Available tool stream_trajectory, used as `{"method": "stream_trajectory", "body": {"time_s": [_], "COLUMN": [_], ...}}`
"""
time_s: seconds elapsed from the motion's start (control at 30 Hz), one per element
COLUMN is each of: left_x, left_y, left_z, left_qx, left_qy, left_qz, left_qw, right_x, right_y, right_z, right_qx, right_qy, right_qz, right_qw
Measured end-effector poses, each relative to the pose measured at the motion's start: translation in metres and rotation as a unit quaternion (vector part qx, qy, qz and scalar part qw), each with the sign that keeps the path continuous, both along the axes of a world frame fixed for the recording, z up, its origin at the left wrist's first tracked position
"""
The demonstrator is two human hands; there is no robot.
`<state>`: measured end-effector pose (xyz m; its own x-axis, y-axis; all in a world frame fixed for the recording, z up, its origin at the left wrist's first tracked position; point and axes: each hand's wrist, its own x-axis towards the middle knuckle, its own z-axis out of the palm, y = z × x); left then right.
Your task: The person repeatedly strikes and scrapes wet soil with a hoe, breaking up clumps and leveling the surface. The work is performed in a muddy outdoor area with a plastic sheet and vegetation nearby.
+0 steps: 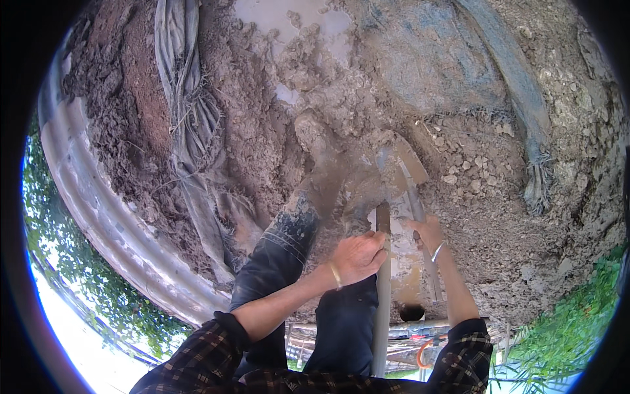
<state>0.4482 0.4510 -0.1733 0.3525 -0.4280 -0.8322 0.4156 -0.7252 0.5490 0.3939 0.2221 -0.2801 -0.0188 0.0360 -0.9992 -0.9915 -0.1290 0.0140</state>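
Note:
My left hand (357, 259) is closed around a long wooden handle (382, 295), which runs upright from the mud toward my body. The handle's far end goes into the mud, and what it joins there is hidden. To its right, my right hand (428, 234) grips the edge of a narrow mud-coated strip (416, 205), thumb on the near side. A flat, wet, muddy surface (405, 269) lies between handle and strip. Beyond the strip is a short muddy board-like piece (410, 164). My mud-caked left foot (315, 138) stands in the wet mud.
A twisted grey cloth (187, 111) lies at the left, before a corrugated sheet (125, 210). A blue-grey woven sack (446, 65) covers soil at the far right. Puddles (289, 16) lie ahead. Near the lower edge are a dark round opening (412, 312) and an orange curved object (423, 353).

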Motion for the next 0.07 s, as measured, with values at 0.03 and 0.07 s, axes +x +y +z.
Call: {"method": "stream_trajectory", "body": {"time_s": [0.03, 0.07], "left_x": [-0.0014, -0.002], "left_y": [0.0014, 0.0027], "left_z": [-0.0001, -0.0013], "left_qx": [-0.002, -0.001], "left_qy": [0.002, 0.008], "left_qz": [0.011, 0.035], "left_qw": [1.0, 0.999], "right_x": [-0.0005, -0.007], "right_y": [-0.0028, -0.0001], "right_z": [-0.0135, -0.0205], "right_qx": [0.009, 0.013], "right_qy": [0.019, 0.02], "right_qz": [0.012, 0.011], "right_qw": [1.0, 1.0]}}
